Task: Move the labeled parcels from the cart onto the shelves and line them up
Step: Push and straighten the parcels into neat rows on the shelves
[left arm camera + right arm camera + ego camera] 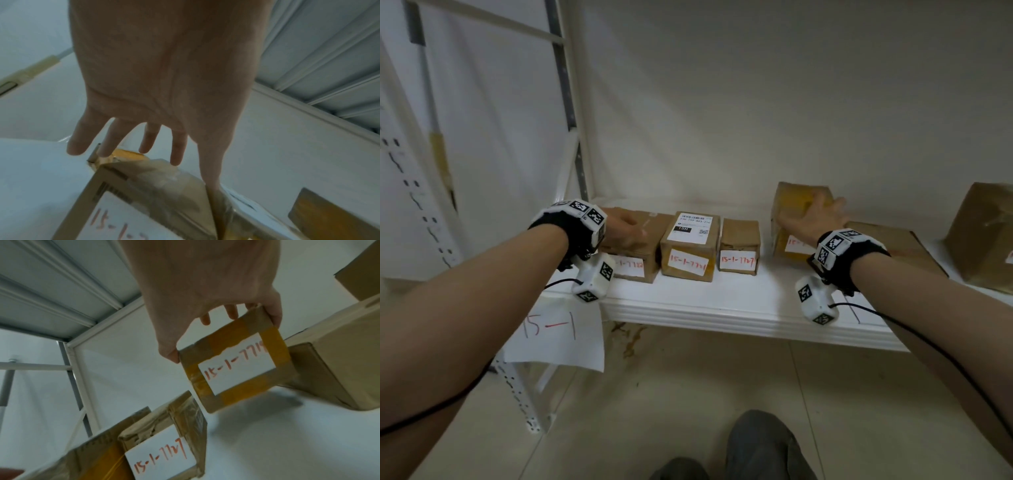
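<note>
The yellow-taped parcel (pixel 236 368), its white label reading 15-1-771 and a last digit cut by the edge, is sitting tilted over the white shelf (pixel 739 301), with a shadow under it in the right wrist view; whether an edge is touching the board cannot be told. The right hand (pixel 812 219) is gripping it from above, thumb on one side of the top, fingers curled over the far edge. To its left, apart from it, three parcels are standing in a row along the shelf front with labels facing out: the small box marked 15-1-7727 (pixel 739 247), the box with a printed shipping label on top (pixel 690 246), touching it, and the leftmost box (pixel 640 251), close against that one. The left hand (pixel 624 230) is lying on the leftmost box with fingers straight and spread, the thumb running down its right edge in the left wrist view. To the right of the held parcel a flat brown carton (pixel 893 248) is lying just beside it, and a taller brown box (pixel 984 236) is standing further right. A paper sheet marked 15-1 (pixel 554 334) is hanging from the rack post below the left arm.
</note>
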A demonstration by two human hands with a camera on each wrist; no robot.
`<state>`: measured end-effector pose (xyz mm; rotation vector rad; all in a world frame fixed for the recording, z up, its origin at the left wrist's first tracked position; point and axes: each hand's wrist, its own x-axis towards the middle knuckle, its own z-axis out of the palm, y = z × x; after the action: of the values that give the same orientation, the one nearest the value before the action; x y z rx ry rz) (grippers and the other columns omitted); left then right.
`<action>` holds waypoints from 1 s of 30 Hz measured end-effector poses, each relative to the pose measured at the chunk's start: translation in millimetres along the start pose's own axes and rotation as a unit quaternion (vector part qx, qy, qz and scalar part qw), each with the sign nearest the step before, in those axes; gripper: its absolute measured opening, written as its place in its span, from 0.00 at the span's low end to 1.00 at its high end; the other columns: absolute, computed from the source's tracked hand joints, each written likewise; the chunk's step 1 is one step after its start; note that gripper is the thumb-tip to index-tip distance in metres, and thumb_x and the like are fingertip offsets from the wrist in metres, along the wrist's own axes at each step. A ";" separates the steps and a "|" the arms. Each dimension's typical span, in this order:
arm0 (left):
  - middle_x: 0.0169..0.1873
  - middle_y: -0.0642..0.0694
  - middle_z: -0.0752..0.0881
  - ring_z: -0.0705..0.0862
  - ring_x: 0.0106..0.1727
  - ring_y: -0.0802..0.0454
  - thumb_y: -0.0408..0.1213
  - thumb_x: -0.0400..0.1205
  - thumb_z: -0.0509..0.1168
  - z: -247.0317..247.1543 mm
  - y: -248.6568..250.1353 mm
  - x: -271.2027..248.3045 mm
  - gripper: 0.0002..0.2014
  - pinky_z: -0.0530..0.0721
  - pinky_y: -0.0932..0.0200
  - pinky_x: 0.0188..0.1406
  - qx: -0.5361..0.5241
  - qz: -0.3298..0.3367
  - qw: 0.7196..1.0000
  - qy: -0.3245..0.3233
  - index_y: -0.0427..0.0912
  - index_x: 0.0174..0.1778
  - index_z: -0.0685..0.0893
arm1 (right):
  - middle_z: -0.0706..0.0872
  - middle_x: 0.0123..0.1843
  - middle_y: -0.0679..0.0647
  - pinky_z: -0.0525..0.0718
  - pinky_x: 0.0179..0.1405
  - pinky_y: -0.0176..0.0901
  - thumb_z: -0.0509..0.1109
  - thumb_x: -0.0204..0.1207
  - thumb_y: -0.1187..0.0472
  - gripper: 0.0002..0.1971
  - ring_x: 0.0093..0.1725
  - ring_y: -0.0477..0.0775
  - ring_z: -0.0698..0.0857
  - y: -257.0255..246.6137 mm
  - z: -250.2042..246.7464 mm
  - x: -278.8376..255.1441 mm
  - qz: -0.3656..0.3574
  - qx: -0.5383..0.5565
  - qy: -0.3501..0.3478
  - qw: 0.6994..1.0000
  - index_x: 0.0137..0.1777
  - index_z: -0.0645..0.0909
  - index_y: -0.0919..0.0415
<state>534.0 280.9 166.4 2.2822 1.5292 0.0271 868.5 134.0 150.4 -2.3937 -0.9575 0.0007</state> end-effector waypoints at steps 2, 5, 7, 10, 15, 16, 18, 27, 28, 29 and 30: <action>0.76 0.47 0.73 0.75 0.71 0.42 0.60 0.80 0.67 6.0 -4.2 -4.0 0.32 0.77 0.52 0.59 0.020 0.000 1.000 -0.020 0.55 0.80 0.71 | 0.61 0.78 0.65 0.73 0.68 0.69 0.73 0.69 0.33 0.48 0.75 0.78 0.66 -5.0 -3.3 -2.1 -0.021 0.032 0.042 0.998 0.82 0.57 0.55; 0.71 0.50 0.77 0.79 0.66 0.44 0.59 0.76 0.72 12.3 6.2 -1.6 0.32 0.82 0.56 0.53 0.058 0.044 0.997 -0.013 0.55 0.75 0.76 | 0.63 0.75 0.63 0.74 0.65 0.66 0.70 0.69 0.30 0.47 0.72 0.75 0.68 -14.3 -7.6 -8.2 -0.054 0.081 0.071 0.993 0.81 0.59 0.54; 0.74 0.48 0.74 0.78 0.69 0.43 0.60 0.75 0.72 17.1 21.2 -2.4 0.34 0.82 0.53 0.61 0.093 0.052 0.994 -0.013 0.58 0.77 0.73 | 0.63 0.75 0.62 0.75 0.65 0.64 0.70 0.69 0.30 0.46 0.71 0.73 0.69 -20.6 -10.9 -13.1 -0.079 0.103 0.085 0.988 0.80 0.60 0.54; 0.76 0.45 0.73 0.76 0.72 0.42 0.52 0.78 0.73 29.6 47.2 0.4 0.35 0.78 0.58 0.57 0.081 0.079 0.993 -0.019 0.53 0.81 0.70 | 0.63 0.74 0.61 0.75 0.65 0.62 0.70 0.71 0.32 0.42 0.71 0.70 0.69 -30.0 -14.0 -19.8 -0.108 0.138 0.101 0.979 0.78 0.63 0.55; 0.78 0.42 0.72 0.73 0.76 0.42 0.43 0.78 0.75 55.6 82.7 17.8 0.36 0.72 0.55 0.69 0.056 0.136 0.989 -0.018 0.48 0.81 0.70 | 0.64 0.73 0.59 0.76 0.68 0.63 0.70 0.70 0.33 0.40 0.71 0.68 0.69 -37.6 -18.4 -22.5 -0.129 0.188 0.121 0.966 0.76 0.65 0.54; 0.79 0.41 0.70 0.71 0.77 0.42 0.43 0.79 0.73 59.8 89.6 21.0 0.35 0.70 0.55 0.71 0.069 0.144 0.987 -0.016 0.47 0.83 0.68 | 0.64 0.73 0.59 0.76 0.68 0.61 0.71 0.70 0.33 0.40 0.71 0.67 0.70 -38.3 -18.9 -21.4 -0.134 0.198 0.124 0.963 0.76 0.65 0.54; 0.81 0.41 0.66 0.67 0.80 0.42 0.43 0.82 0.70 68.5 102.4 25.4 0.35 0.67 0.54 0.75 0.083 0.158 0.984 -0.003 0.49 0.84 0.64 | 0.64 0.72 0.57 0.76 0.66 0.58 0.72 0.71 0.34 0.39 0.71 0.66 0.70 -40.3 -19.5 -19.6 -0.144 0.220 0.131 0.956 0.75 0.65 0.53; 0.82 0.38 0.61 0.64 0.82 0.37 0.49 0.76 0.76 80.1 90.8 51.1 0.46 0.68 0.43 0.79 -0.165 0.160 0.972 0.051 0.47 0.86 0.58 | 0.64 0.69 0.52 0.81 0.69 0.63 0.71 0.67 0.29 0.39 0.71 0.64 0.74 -75.8 -2.5 -18.9 -0.187 0.321 0.051 0.927 0.73 0.65 0.47; 0.82 0.38 0.62 0.65 0.82 0.38 0.49 0.79 0.73 73.5 81.9 53.2 0.43 0.68 0.44 0.79 -0.206 0.144 0.964 0.090 0.46 0.86 0.58 | 0.64 0.69 0.52 0.82 0.69 0.63 0.71 0.67 0.28 0.39 0.71 0.63 0.74 -85.1 2.3 -21.5 -0.195 0.328 0.036 0.924 0.73 0.64 0.47; 0.81 0.38 0.66 0.68 0.80 0.38 0.49 0.82 0.69 65.3 72.3 54.9 0.37 0.69 0.45 0.77 -0.247 0.126 0.951 0.134 0.45 0.85 0.61 | 0.63 0.69 0.52 0.82 0.69 0.63 0.70 0.66 0.27 0.40 0.71 0.63 0.74 -94.3 7.9 -25.0 -0.200 0.335 0.023 0.921 0.73 0.64 0.45; 0.78 0.37 0.70 0.74 0.76 0.37 0.49 0.85 0.65 55.4 62.0 54.3 0.31 0.74 0.44 0.74 -0.301 0.104 0.931 0.178 0.45 0.82 0.65 | 0.63 0.69 0.51 0.83 0.68 0.63 0.70 0.66 0.26 0.40 0.71 0.63 0.74 -104.8 14.9 -29.8 -0.203 0.340 0.007 0.918 0.73 0.63 0.44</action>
<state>623.5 292.0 124.9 1.9741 1.1927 0.8849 776.6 184.4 184.0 -1.5363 -1.1925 0.1386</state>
